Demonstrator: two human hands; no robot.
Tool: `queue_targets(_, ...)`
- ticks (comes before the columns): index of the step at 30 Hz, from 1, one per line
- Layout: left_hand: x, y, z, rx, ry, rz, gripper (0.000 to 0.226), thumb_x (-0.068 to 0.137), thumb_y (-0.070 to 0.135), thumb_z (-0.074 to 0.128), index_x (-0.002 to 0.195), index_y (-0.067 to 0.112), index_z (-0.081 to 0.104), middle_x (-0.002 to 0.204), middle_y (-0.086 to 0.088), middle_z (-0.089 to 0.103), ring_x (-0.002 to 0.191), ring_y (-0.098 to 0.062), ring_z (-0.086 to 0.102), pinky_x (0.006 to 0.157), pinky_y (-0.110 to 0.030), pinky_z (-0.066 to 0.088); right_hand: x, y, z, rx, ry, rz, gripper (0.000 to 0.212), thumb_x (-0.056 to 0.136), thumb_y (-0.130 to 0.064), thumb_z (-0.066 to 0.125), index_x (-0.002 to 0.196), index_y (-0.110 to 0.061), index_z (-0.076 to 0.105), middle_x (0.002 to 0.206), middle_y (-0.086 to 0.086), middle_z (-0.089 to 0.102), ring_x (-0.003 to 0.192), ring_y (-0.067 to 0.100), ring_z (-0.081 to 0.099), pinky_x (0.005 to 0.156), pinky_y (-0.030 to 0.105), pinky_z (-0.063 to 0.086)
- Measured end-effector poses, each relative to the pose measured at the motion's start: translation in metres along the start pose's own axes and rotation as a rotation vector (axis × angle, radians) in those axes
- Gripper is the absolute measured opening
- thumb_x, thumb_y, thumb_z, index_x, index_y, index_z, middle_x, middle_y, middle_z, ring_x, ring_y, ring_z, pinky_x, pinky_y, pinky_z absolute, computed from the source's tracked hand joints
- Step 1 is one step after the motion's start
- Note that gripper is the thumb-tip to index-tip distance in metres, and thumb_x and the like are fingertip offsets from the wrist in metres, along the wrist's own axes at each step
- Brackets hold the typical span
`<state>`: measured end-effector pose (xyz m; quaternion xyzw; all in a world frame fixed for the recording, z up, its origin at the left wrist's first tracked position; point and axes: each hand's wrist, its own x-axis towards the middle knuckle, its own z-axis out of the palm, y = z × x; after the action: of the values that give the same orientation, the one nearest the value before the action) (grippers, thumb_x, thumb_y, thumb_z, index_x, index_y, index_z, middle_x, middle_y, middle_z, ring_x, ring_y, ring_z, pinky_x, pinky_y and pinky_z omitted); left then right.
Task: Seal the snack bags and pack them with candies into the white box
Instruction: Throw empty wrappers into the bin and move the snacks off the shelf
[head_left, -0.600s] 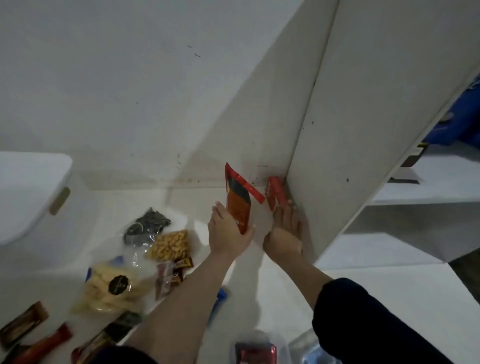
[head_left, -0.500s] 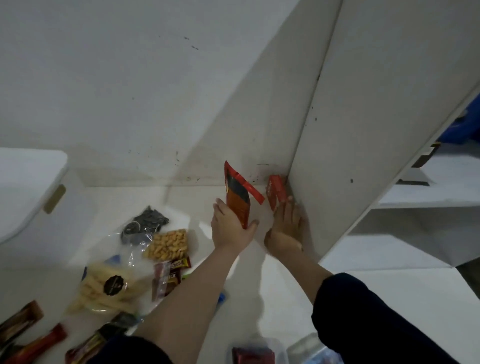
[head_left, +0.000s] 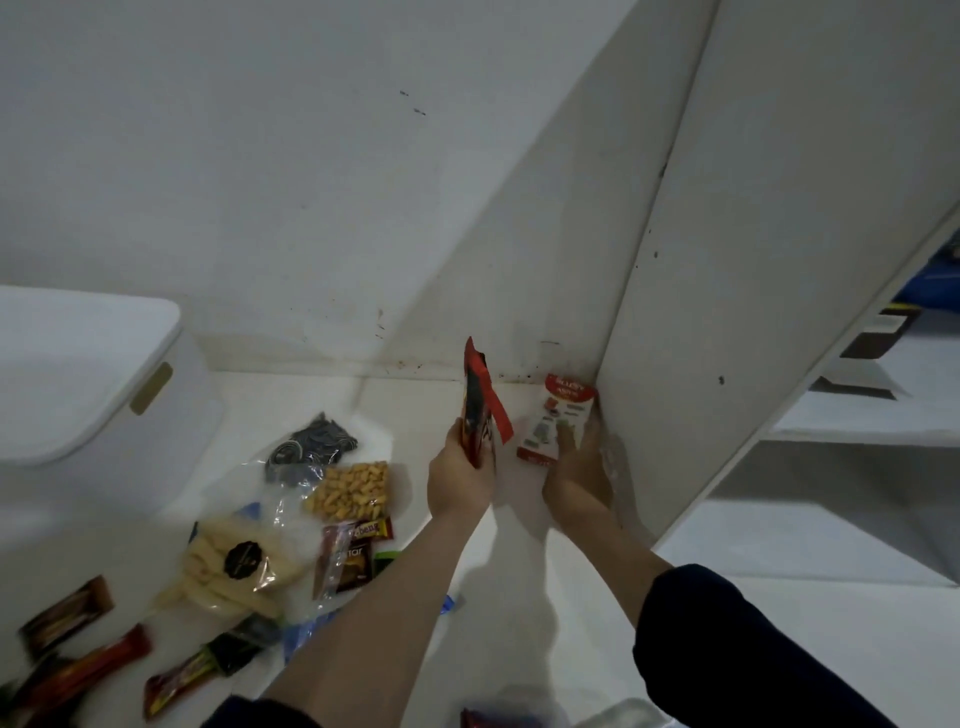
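My left hand (head_left: 460, 470) grips an upright red packet (head_left: 480, 410); my right hand (head_left: 576, 467) pinches a red-and-white pack (head_left: 558, 418) in the corner. I should gather both firmly before carrying them left to the lidded white box (head_left: 78, 374).

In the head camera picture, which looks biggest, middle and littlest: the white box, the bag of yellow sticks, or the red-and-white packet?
1. White box, by far the largest.
2. Bag of yellow sticks.
3. Red-and-white packet, smallest, though it lies farther from the camera, so the gap is unsure.
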<state>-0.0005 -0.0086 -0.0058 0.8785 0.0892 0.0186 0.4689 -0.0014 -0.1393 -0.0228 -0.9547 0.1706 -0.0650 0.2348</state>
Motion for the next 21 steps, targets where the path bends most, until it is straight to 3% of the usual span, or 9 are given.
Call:
queue_targets(2, -0.012, -0.003, -0.011, -0.001, 0.029, -0.004, 0.035, 0.093, 0.032, 0.052, 0.123, 0.014, 0.053, 0.103, -0.006, 0.07, 0.093, -0.026, 0.065, 0.071, -0.024, 0.046, -0.002, 0.005, 0.006, -0.079, -0.141, -0.023, 0.05, 0.097, -0.041, 0.036, 0.143, -0.047, 0.014, 0.145, -0.002, 0.038, 0.118, 0.025, 0.048, 0.098, 0.044, 0.043)
queue_targets(3, -0.017, -0.006, -0.017, -0.007, 0.046, -0.009, 0.035, 0.093, 0.032, 0.053, 0.122, 0.013, 0.053, 0.101, -0.006, 0.07, 0.091, -0.025, 0.066, 0.069, -0.023, 0.045, -0.001, 0.006, 0.008, -0.061, -0.213, -0.013, 0.06, 0.097, -0.032, 0.039, 0.144, -0.049, 0.005, 0.157, 0.001, 0.015, 0.138, 0.03, 0.029, 0.112, 0.05, 0.029)
queue_targets(5, -0.025, -0.011, -0.027, -0.008, 0.076, -0.004, 0.036, 0.092, 0.031, 0.054, 0.122, 0.012, 0.054, 0.097, -0.004, 0.069, 0.088, -0.023, 0.066, 0.066, -0.023, 0.046, 0.006, 0.008, 0.015, -0.144, -0.284, -0.086, 0.072, 0.096, -0.032, 0.039, 0.141, -0.052, -0.013, 0.158, 0.001, -0.02, 0.146, 0.033, -0.01, 0.116, 0.058, 0.006)
queue_targets(7, -0.03, -0.017, -0.034, -0.001, 0.079, -0.004, 0.033, 0.092, 0.029, 0.055, 0.12, 0.013, 0.054, 0.089, 0.001, 0.064, 0.085, -0.021, 0.064, 0.067, -0.024, 0.047, 0.012, 0.009, 0.027, -0.206, -0.354, -0.111, 0.072, 0.095, -0.045, 0.037, 0.14, -0.052, -0.02, 0.155, 0.0, -0.029, 0.143, 0.037, -0.019, 0.114, 0.061, 0.004)
queue_targets(11, -0.037, -0.029, -0.038, 0.009, 0.096, -0.035, 0.03, 0.092, 0.029, 0.056, 0.117, 0.014, 0.056, 0.088, 0.005, 0.06, 0.087, -0.021, 0.065, 0.067, -0.022, 0.045, 0.008, 0.008, 0.051, -0.24, -0.484, 0.008, 0.076, 0.089, -0.062, 0.037, 0.147, -0.042, -0.009, 0.157, 0.002, -0.023, 0.143, 0.042, -0.013, 0.113, 0.063, 0.009)
queue_targets(15, -0.045, -0.026, -0.036, 0.013, 0.108, -0.028, 0.029, 0.092, 0.027, 0.055, 0.118, 0.013, 0.056, 0.087, 0.003, 0.062, 0.074, -0.011, 0.055, 0.064, -0.021, 0.042, -0.011, 0.005, 0.064, -0.264, -0.42, 0.094, 0.101, 0.078, -0.079, 0.034, 0.148, -0.023, -0.012, 0.157, 0.014, -0.016, 0.139, 0.053, -0.008, 0.108, 0.068, -0.002)
queue_targets(18, -0.052, -0.022, -0.036, 0.004, 0.118, -0.009, 0.032, 0.093, 0.026, 0.055, 0.122, 0.014, 0.054, 0.084, 0.007, 0.056, 0.073, -0.009, 0.052, 0.065, -0.021, 0.041, -0.019, 0.011, 0.065, -0.252, -0.332, 0.112, 0.088, 0.087, -0.066, 0.035, 0.149, -0.015, 0.0, 0.156, 0.017, 0.005, 0.14, 0.051, 0.004, 0.111, 0.067, 0.006)
queue_targets(21, -0.058, -0.019, -0.038, -0.012, 0.116, -0.004, 0.033, 0.092, 0.028, 0.055, 0.123, 0.015, 0.053, 0.086, 0.008, 0.057, 0.076, -0.009, 0.054, 0.068, -0.021, 0.043, -0.03, 0.015, 0.059, -0.207, -0.267, 0.086, 0.068, 0.087, -0.057, 0.04, 0.142, -0.023, 0.019, 0.147, 0.013, 0.023, 0.135, 0.049, 0.021, 0.109, 0.06, 0.025)
